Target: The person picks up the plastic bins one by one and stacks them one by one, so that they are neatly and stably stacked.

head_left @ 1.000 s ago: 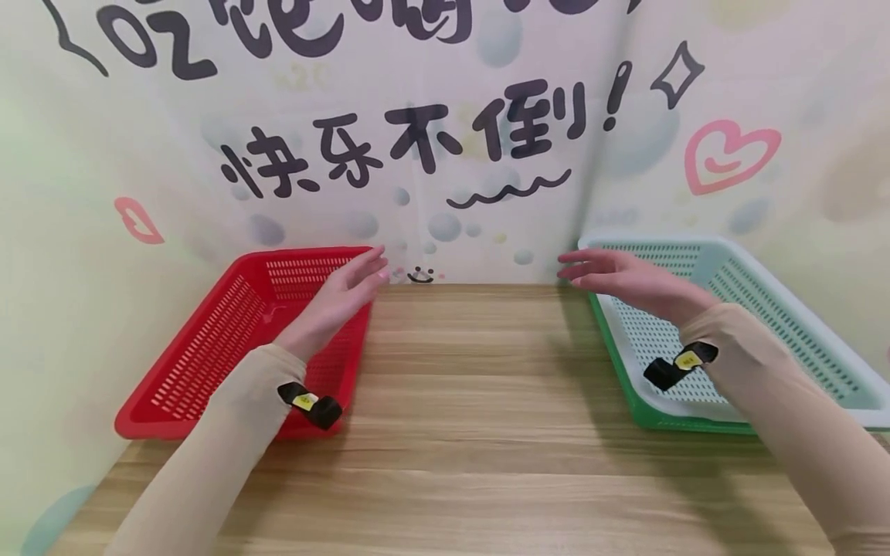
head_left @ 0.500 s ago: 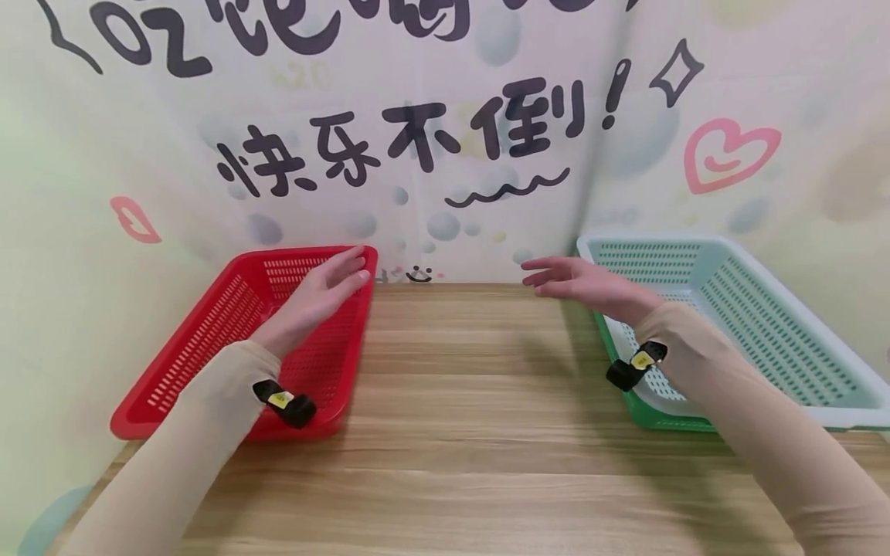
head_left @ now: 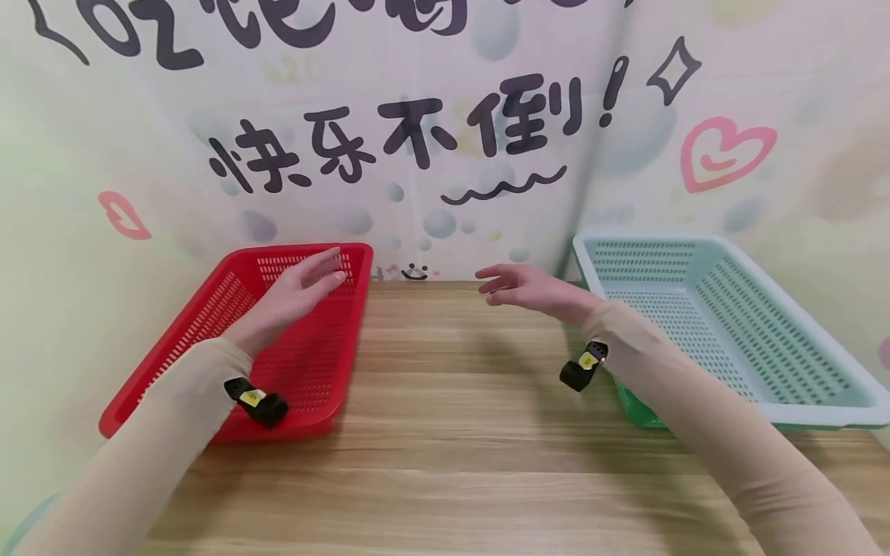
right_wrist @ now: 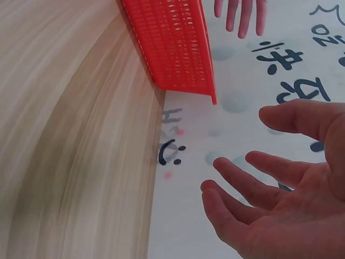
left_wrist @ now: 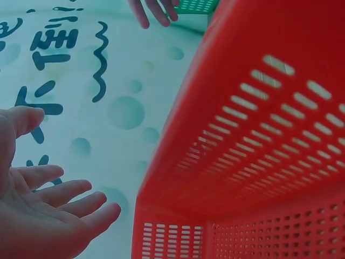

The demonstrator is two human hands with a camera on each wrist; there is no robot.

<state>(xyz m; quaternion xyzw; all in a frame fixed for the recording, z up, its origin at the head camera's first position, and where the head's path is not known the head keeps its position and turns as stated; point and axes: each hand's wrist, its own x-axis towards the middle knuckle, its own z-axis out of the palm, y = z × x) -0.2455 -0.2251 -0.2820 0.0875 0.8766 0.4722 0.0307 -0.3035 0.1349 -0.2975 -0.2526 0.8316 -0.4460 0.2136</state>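
The head view is facing forward and down. Both wrist views are sharing the red slotted basket [left_wrist: 188, 129], the left nearer.

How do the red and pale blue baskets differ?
Position: the red basket stands on the person's left, the pale blue basket on the right. Color: the red basket shows only red; the pale blue basket has green showing below its rim. Shared: both have slotted walls.

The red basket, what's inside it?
Inside the red basket, I can see its red floor and walls full of little holes. In the head view, the left hand and beige sleeve cover part, so I can't see behind them there.
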